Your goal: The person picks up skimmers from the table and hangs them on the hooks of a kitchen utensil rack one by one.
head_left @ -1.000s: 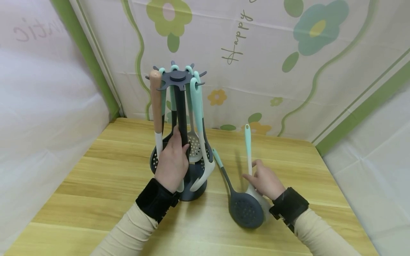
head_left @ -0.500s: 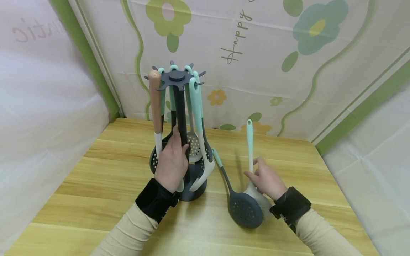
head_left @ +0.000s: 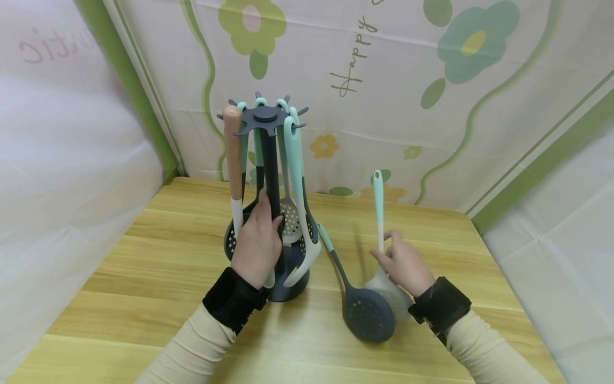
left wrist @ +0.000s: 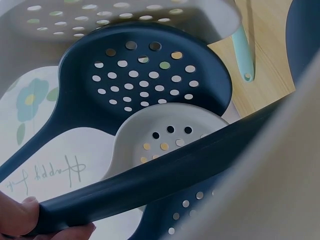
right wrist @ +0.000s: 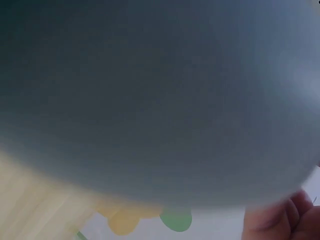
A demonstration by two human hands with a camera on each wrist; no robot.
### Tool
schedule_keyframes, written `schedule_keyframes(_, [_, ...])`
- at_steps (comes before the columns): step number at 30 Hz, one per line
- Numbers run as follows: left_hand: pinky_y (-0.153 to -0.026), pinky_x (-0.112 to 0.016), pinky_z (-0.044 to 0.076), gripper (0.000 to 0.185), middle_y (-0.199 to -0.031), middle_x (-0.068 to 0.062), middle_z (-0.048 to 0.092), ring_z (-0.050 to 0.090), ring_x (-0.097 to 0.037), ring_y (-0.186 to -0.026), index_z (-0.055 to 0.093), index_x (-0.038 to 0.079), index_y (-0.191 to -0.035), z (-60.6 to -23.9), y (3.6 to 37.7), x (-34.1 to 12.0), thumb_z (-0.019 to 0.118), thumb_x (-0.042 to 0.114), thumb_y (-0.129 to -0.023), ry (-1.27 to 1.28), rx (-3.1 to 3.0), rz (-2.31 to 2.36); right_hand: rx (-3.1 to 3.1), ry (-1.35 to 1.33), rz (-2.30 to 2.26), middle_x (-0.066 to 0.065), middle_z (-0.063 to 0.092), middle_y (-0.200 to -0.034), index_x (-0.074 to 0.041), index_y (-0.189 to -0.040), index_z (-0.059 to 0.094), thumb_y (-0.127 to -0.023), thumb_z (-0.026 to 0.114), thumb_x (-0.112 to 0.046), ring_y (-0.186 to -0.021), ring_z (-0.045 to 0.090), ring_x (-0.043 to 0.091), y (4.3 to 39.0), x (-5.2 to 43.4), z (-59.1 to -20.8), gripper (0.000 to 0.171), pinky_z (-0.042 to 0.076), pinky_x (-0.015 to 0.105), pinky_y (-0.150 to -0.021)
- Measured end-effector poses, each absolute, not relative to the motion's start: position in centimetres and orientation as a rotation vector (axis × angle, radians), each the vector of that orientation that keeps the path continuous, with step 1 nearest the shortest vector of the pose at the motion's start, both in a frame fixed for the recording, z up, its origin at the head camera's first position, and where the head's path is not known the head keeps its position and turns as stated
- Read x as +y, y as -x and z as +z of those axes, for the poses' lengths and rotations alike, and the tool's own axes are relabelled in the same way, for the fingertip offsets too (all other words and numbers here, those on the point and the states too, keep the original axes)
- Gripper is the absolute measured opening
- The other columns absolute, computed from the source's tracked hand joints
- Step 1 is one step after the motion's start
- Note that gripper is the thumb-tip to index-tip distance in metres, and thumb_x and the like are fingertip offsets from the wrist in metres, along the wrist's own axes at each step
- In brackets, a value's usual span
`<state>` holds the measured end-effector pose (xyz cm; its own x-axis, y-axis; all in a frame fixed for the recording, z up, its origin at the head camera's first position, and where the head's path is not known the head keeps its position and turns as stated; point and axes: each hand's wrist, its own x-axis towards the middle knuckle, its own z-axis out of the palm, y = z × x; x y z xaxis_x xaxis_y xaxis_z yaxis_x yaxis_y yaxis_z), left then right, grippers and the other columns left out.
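A dark grey utensil rack (head_left: 268, 160) stands on the wooden table (head_left: 158, 266), hung with several teal-handled utensils and one wooden-handled one (head_left: 233, 154). My left hand (head_left: 258, 240) grips the rack's central post. My right hand (head_left: 403, 264) pinches the stem of a pale grey slotted spoon (head_left: 379, 213), its teal handle tilted up and its bowl low by my wrist. A dark grey skimmer (head_left: 364, 314) lies on the table beside it. The left wrist view shows perforated heads (left wrist: 145, 75) up close; a blurred grey surface (right wrist: 150, 100) fills the right wrist view.
Flowered cloth walls (head_left: 408, 96) close in the table at the back and both sides. The table's right edge (head_left: 508, 288) runs close to my right arm. Bare wood lies left of the rack and along the front.
My right hand has raised the pale spoon, so its teal handle tip stands higher and a little further right. The left hand and the rack have stayed put.
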<state>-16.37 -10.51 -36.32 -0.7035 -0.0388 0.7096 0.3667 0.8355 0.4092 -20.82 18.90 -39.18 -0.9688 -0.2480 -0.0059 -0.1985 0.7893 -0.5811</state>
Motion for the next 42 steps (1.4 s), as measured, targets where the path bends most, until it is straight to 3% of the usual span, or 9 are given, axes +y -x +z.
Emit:
schedule_keyframes(14, [-0.079, -0.047, 0.061, 0.054, -0.123, -0.034, 0.061, 0.067, -0.042, -0.105, 0.038, -0.017, -0.14, -36.3, 16.4, -10.4, 0.062, -0.002, -0.094, 0.235, -2.269, -0.721, 3.112, 0.515, -0.751, -0.003, 0.046, -0.057, 0.004, -0.122, 0.043, -0.101, 0.058, -0.019, -0.044, 0.037, 0.008, 20.9, 18.9, -39.5, 0.034, 0.027, 0.021, -0.039])
schedule_keyframes(29, [-0.08, -0.047, 0.061, 0.054, -0.123, -0.034, 0.061, 0.067, -0.043, -0.104, 0.037, -0.017, -0.14, -36.2, 16.2, -10.5, 0.062, -0.003, -0.094, 0.233, -2.272, -0.732, 3.21, 0.663, -0.701, -0.002, 0.054, -0.062, -0.001, -0.125, 0.044, -0.102, 0.058, -0.021, -0.044, 0.039, 0.005, 20.5, 18.6, -39.7, 0.033, 0.03, 0.02, -0.039])
schedule_keyframes(38, [-0.091, -0.05, 0.058, 0.054, -0.131, -0.037, 0.054, 0.06, -0.045, -0.118, 0.033, -0.019, -0.142, -35.7, 16.1, -10.7, 0.057, -0.003, -0.097, 0.259, -2.314, -0.845, 3.235, 0.69, -0.765, 0.003, 0.063, -0.068, 0.0, -0.126, 0.046, -0.1, 0.06, -0.019, -0.046, 0.043, 0.006, 20.2, 18.3, -39.1, 0.036, 0.034, 0.02, -0.042])
schedule_keyframes(42, [-0.097, -0.052, 0.055, 0.053, -0.137, -0.037, 0.049, 0.055, -0.045, -0.124, 0.028, -0.017, -0.145, -35.6, 16.1, -10.6, 0.051, -0.002, -0.1, 0.258, -2.33, -0.926, 3.27, 0.754, -0.785, 0.005, 0.066, -0.07, 0.001, -0.124, 0.047, -0.1, 0.061, -0.018, -0.05, 0.052, 0.007, 20.0, 18.0, -38.8, 0.034, 0.038, 0.021, -0.045])
